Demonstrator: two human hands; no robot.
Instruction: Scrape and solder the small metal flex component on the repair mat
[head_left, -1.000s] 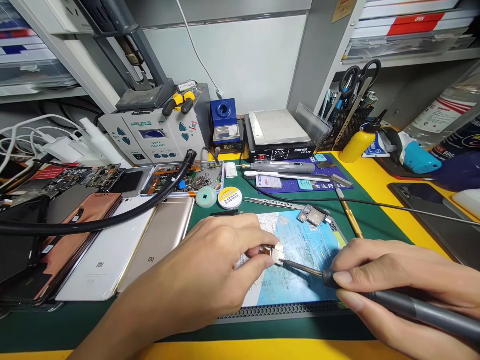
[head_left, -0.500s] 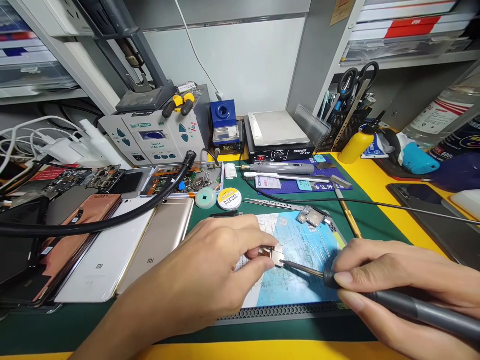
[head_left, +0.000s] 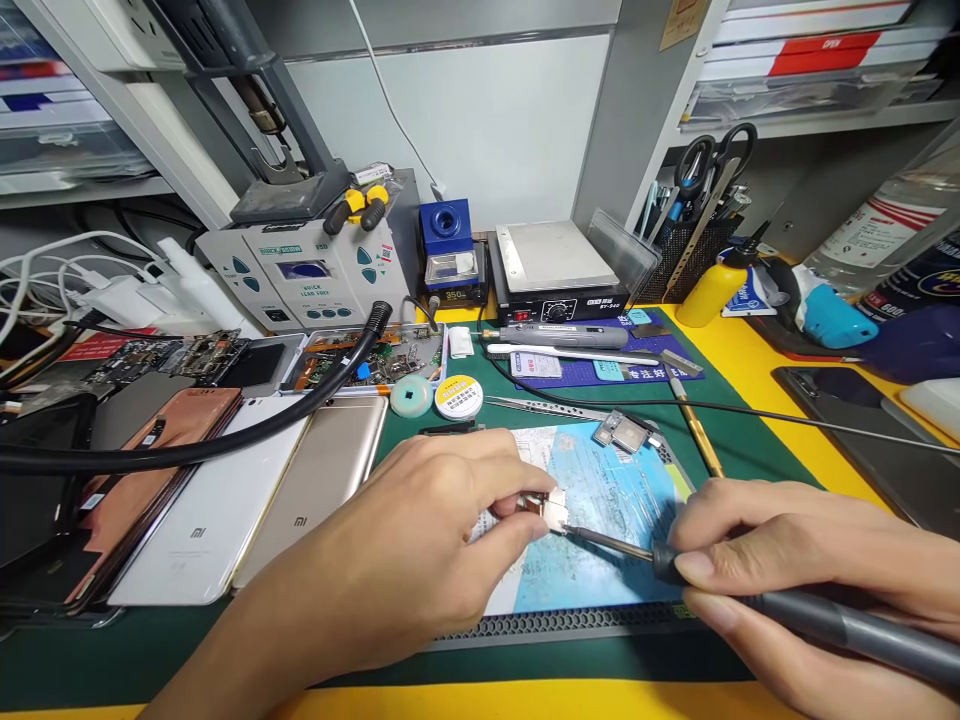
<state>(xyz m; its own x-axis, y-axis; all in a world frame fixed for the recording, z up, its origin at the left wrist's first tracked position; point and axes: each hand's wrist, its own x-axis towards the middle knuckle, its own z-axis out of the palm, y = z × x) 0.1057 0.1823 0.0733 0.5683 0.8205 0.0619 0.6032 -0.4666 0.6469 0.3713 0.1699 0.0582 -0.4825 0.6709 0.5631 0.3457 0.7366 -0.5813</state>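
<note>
Between thumb and fingers, my left hand pinches a small silvery metal part with a coppery side; its inner end is hidden by the fingertips. My right hand grips a soldering iron by its dark handle. The iron's thin tip points left and meets, or nearly meets, the lower right edge of the metal part. Beneath both lies a blue and white sheet on a grey perforated mat. Another small metal part rests at the sheet's far edge, beside tweezers.
Several phones lie at left, under a black hose. At the back stand a hot-air station, a blue soldering station and a hot plate. A brass-handled tool and yellow bottle are right.
My right hand and the soldering iron have shifted slightly to the right, drawing the tip toward the part's edge. My left hand stays in place.
</note>
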